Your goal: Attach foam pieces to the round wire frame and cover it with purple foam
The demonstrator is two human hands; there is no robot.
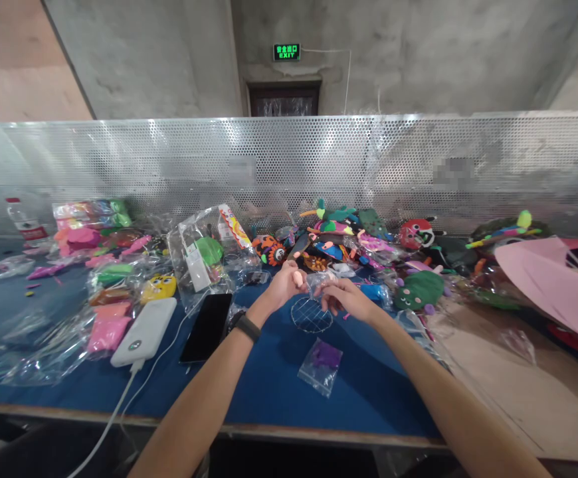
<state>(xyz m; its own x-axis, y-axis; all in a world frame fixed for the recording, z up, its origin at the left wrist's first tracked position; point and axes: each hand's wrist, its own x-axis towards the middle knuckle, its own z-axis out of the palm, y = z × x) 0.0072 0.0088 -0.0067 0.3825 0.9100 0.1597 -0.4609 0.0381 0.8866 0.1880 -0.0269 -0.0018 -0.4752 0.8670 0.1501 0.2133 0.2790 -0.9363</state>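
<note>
In front of me, my left hand (pixel 285 287) is closed, with a small peach-coloured spot at its fingertips that I cannot clearly tell from the thumb. A crumpled clear plastic bag (pixel 317 281) spans the gap between both hands. My right hand (pixel 346 299) pinches its other side with curled fingers. Just below the hands, a round wire-like grid (pixel 311 315) lies on the blue table surface (pixel 264 392). Nearer to me is a small clear zip bag with purple clay (pixel 325 355) inside.
Left of my arm lie a black phone (pixel 208 328) and a white power bank (pixel 144 332) with a cable. Colourful clay figures (pixel 333 239) pile up against the perforated metal panel (pixel 289 153). Pink sheets (pixel 553 285) and a green figure (pixel 421 290) are at right.
</note>
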